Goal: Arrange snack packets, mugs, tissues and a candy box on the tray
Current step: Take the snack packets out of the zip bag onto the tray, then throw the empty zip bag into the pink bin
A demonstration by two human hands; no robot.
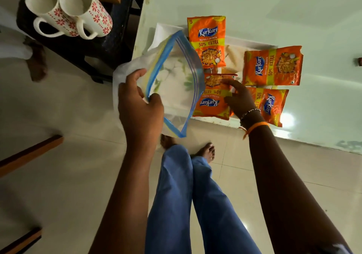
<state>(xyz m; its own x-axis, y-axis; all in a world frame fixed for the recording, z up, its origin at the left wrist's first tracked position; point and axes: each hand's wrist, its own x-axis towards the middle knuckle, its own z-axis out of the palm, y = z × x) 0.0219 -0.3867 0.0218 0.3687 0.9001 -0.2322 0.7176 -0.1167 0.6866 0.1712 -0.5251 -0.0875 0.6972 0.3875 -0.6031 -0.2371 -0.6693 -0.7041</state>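
A clear zip bag (176,81) is gripped at its blue rim by the left hand (140,106). Just right of it, an orange snack packet (212,99) on the tray (252,45) is touched by the right hand's (242,101) loose, unclenched fingers.

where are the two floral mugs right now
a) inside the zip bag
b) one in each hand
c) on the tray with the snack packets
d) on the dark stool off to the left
d: both floral mugs stand side by side on the dark stool, apart from the snack packets.
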